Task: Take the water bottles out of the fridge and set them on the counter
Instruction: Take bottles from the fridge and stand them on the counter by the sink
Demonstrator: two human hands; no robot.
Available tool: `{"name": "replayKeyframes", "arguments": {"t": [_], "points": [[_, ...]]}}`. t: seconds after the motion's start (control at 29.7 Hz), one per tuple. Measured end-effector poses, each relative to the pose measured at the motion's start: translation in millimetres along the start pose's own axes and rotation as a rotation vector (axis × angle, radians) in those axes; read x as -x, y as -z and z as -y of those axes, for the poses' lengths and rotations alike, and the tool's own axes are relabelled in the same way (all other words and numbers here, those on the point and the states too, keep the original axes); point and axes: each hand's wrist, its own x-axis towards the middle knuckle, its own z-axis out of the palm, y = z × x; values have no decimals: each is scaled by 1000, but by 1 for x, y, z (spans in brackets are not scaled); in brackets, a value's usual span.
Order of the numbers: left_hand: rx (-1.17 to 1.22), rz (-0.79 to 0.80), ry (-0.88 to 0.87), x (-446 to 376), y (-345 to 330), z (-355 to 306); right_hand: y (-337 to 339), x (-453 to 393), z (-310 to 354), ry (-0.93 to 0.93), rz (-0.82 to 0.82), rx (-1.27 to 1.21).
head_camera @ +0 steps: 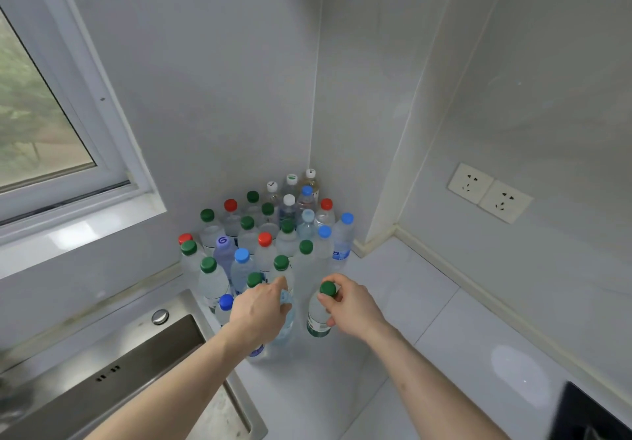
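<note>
Bottles with green, red, blue and white caps [265, 234] stand packed upright in the corner of the white counter [427, 320], between the window wall and the steel sink [136, 371]. Nearest the person, the left hand [261, 313] curls over the top of a pale blue bottle [286, 323] at the cluster's front edge. Just beside it, the right hand [352, 306] pinches the neck of a green-capped bottle [321, 309] standing on the counter.
</note>
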Motion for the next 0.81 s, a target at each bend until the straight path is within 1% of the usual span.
{"name": "replayKeyframes", "arguments": {"t": [0.3, 0.51, 0.81], "points": [[-23, -5, -11, -3, 2, 8, -22, -26, 16, -9, 38, 36], [-40, -47, -9, 3, 7, 12, -33, -36, 20, -14, 69, 65], [-19, -29, -1, 13, 4, 14, -36, -37, 25, -3, 84, 118]]}}
